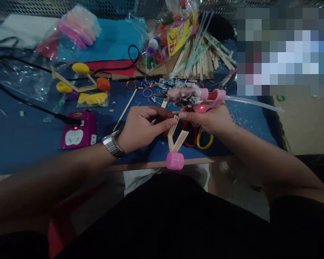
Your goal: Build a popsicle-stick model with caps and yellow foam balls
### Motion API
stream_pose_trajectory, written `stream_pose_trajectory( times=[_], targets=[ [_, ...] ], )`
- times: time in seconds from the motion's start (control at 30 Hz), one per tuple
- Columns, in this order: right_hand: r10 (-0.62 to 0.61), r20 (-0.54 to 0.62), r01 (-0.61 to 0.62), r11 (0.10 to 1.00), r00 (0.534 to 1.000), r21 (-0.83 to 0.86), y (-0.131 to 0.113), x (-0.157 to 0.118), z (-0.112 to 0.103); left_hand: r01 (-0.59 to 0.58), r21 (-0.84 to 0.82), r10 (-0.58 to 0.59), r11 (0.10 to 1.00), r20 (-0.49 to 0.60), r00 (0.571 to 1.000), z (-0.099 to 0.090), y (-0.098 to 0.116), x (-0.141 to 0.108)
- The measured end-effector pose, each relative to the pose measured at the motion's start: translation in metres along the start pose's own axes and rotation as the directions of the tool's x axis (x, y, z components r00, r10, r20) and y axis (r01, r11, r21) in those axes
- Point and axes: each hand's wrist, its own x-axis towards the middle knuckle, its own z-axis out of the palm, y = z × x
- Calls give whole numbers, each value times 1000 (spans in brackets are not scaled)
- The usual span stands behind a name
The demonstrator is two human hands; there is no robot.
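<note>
My left hand (144, 127), with a silver watch at the wrist, pinches the upper end of a wooden stick assembly (171, 138). The joined sticks form a bent shape with a pink cap (175, 160) at the bottom, over the table's front edge. In my right hand (214, 118) is a pink glue gun (189, 97), its nozzle pointing left and a clear glue stick (253, 102) out of its back. The right fingertips also reach a small stick beside the left fingers.
Scissors with red and yellow handles (204, 140) lie under my right hand. A purple power socket (79, 129) with a black cable stands left. Behind are stick figures with yellow caps (81, 68), bagged caps (153, 54), stick bundles (202, 61) and coloured sheets (110, 39).
</note>
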Motion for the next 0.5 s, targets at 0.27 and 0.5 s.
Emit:
stream_pose_trajectory(
  times=[0.27,0.5],
  targets=[
    [139,-46,-138,990,989,22,2,-5,1,43,-68,-46,997,-37,998,3,-2,-2],
    [160,-15,-160,987,987,18,1,-6,-2,45,-57,-46,997,-17,999,1,-5,-2]
  ],
)
